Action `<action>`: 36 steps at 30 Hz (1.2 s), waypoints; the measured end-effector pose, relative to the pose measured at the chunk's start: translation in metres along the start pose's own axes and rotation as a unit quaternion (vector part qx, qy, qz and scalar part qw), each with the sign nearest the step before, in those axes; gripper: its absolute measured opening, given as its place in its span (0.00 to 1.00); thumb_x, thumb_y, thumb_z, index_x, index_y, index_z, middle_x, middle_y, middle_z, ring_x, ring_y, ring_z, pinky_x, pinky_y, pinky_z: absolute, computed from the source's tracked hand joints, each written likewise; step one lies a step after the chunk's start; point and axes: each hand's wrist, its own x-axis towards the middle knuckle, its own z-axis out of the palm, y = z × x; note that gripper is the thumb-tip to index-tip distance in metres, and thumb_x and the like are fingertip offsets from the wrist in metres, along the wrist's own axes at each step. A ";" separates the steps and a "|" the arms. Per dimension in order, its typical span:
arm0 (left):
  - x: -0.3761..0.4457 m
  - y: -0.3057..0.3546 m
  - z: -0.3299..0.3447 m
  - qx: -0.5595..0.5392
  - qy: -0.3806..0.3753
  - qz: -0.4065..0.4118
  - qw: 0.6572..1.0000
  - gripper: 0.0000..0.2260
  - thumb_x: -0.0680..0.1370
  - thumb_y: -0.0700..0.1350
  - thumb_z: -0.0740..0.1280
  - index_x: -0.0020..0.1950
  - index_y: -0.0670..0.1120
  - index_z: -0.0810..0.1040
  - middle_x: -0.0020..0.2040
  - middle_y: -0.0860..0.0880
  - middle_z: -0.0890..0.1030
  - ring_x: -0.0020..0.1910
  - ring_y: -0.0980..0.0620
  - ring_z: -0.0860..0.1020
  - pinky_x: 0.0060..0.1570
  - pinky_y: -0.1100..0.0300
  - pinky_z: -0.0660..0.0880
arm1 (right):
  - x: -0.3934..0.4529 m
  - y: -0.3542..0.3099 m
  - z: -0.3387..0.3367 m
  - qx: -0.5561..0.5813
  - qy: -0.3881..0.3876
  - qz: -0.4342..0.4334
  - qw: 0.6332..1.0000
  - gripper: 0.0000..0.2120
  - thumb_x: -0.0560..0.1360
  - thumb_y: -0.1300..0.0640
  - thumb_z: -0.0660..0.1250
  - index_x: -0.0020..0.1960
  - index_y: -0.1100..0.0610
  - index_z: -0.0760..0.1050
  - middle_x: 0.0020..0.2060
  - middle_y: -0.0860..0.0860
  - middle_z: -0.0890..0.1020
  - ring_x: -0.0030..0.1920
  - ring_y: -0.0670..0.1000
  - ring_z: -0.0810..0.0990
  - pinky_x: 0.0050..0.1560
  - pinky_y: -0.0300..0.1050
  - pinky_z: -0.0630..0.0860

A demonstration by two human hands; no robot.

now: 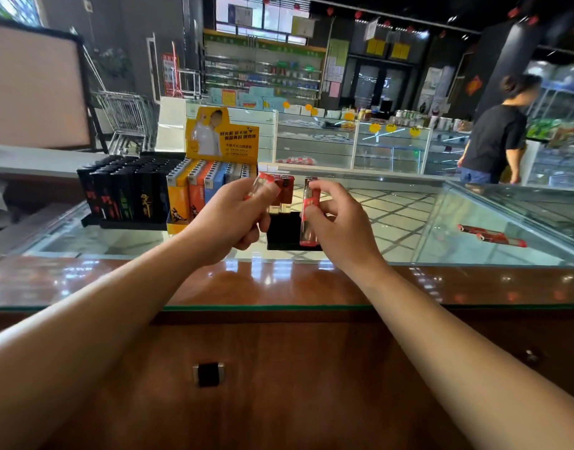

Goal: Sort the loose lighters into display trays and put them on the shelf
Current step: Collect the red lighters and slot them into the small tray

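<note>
From the head view, your right hand (339,219) pinches an upright red lighter (308,212) over the small black tray (284,230); tilt it and it could miss its slot or topple the two already standing there. Your left hand (233,216) curls round another lighter (263,186), just left of the tray. Two loose lighters (493,237) lie well apart, toward the desk's right edge.

Looks like a retail shop w/ a tobacco-type counter: glass display counters (389,147) are lining the room, stocked wall shelves (263,73) are standing behind, lighter display trays (169,190) are sitting on the glass countertop (441,222), & a shopping cart (126,115) is waiting nearby.
</note>
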 end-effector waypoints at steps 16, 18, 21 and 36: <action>0.008 -0.005 -0.020 -0.053 0.054 0.036 0.996 0.04 0.80 0.44 0.68 0.51 0.45 0.75 0.34 0.46 0.80 0.26 0.52 0.73 0.23 0.60 0.68 | 0.047 0.002 0.006 -0.073 0.044 -0.087 0.993 0.10 0.73 0.63 0.70 0.51 0.51 0.77 0.41 0.42 0.79 0.41 0.36 0.77 0.38 0.25 0.71; 0.011 -0.006 -0.020 -0.035 0.062 0.043 0.997 0.07 0.78 0.43 0.70 0.54 0.46 0.76 0.35 0.47 0.81 0.27 0.52 0.75 0.25 0.59 0.71 | 0.053 0.004 0.008 -0.098 0.043 -0.091 0.990 0.10 0.73 0.62 0.71 0.51 0.51 0.77 0.42 0.44 0.80 0.41 0.39 0.78 0.40 0.28 0.72; 0.014 -0.006 -0.019 -0.016 0.066 0.057 0.996 0.10 0.77 0.45 0.72 0.55 0.46 0.76 0.36 0.49 0.82 0.30 0.51 0.78 0.29 0.57 0.73 | 0.061 0.005 0.012 -0.135 0.039 -0.106 0.984 0.10 0.74 0.62 0.71 0.52 0.51 0.76 0.43 0.46 0.81 0.44 0.47 0.81 0.45 0.40 0.79; 0.014 -0.006 -0.012 0.007 0.049 0.070 0.996 0.11 0.75 0.47 0.73 0.53 0.46 0.76 0.39 0.46 0.85 0.31 0.50 0.78 0.37 0.50 0.77 | 0.071 0.027 0.030 -0.292 0.035 -0.188 0.937 0.11 0.71 0.57 0.74 0.53 0.54 0.78 0.50 0.50 0.82 0.53 0.56 0.74 0.48 0.47 0.65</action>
